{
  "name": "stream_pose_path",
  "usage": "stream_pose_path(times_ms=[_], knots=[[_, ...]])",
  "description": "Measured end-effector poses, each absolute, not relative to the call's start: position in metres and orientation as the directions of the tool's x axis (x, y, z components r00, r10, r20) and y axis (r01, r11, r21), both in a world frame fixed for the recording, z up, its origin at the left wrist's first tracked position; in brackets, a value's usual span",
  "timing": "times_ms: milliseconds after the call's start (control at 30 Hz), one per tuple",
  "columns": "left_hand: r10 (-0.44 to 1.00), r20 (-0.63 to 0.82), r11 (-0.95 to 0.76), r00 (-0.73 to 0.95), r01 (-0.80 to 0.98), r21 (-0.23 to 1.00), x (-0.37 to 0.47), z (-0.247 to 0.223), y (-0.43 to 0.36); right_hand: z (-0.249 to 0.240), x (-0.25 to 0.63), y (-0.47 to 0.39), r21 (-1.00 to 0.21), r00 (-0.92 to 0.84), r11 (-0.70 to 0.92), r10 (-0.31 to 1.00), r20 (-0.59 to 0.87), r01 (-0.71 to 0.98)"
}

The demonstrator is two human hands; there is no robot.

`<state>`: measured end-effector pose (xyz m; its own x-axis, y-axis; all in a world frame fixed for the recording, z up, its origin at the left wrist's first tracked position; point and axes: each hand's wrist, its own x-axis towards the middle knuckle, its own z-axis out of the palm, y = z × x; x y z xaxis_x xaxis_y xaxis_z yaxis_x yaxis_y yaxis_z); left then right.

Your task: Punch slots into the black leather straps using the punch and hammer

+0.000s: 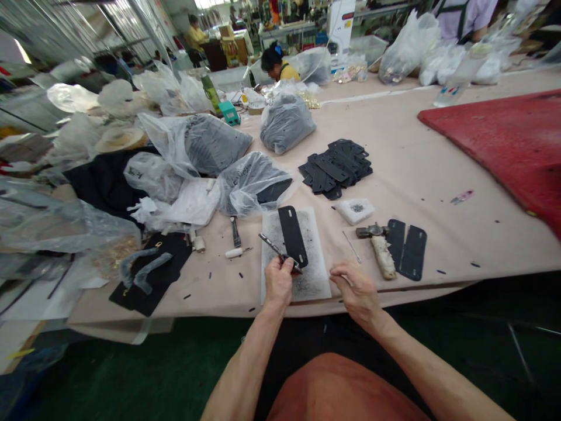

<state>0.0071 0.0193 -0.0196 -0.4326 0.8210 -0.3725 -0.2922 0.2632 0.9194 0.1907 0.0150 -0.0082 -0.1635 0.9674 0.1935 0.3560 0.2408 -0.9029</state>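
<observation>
Workshop bench (403, 158) with a white board (313, 254) bearing a black slotted strip (291, 231). Left hand (279, 283): grip closed around a metal tool (272, 244) at the strip's lower end; right hand (357, 289): fingers curled near the board, contents, if any, indiscernible.

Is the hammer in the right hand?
No, the hammer lies on the table, apart from the right hand.

Between the left hand (279, 283) and right hand (358, 290), the white board (316, 282) is leaving a passable gap. Ahead of the right hand, a thin rod (352, 247) and hammer (383, 256) are obstructing; farther right, the tabletop (460, 237) is giving room. Ahead-left of the left hand, a plastic bag (240, 190) is blocking passage.
</observation>
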Motion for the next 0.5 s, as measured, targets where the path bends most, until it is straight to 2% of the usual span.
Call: stream_pose_path(times_ms=[100,167,300,400,433,500], knots=[[0.834,-0.376,0.266,-0.404,-0.303,0.915,0.001,-0.019,0.016,-0.030,0.220,0.007,-0.948,-0.067,-0.128,0.986,-0.154,0.292],[0.835,-0.382,0.266,-0.395,-0.318,0.910,0.001,-0.021,0.014,-0.047,0.245,-0.001,-0.916,0.007,-0.262,0.962,-0.273,0.304],[0.833,-0.394,0.283,-0.388,-0.312,0.907,0.009,-0.026,0.014,-0.074,0.308,-0.033,-0.774,0.131,-0.381,0.921,-0.368,0.505],[0.843,-0.397,0.303,-0.362,-0.290,0.908,0.013,-0.028,0.018,-0.087,0.356,-0.065,-0.535,0.210,-0.428,0.883,-0.421,0.729],[0.848,-0.399,0.311,-0.349,-0.281,0.908,0.014,-0.028,0.019,-0.092,0.369,-0.076,-0.461,0.249,-0.448,0.868,-0.430,0.766],[0.859,-0.394,0.325,-0.326,-0.247,0.913,0.015,-0.028,0.022,-0.103,0.389,-0.093,-0.413,0.300,-0.478,0.854,-0.425,0.775]])
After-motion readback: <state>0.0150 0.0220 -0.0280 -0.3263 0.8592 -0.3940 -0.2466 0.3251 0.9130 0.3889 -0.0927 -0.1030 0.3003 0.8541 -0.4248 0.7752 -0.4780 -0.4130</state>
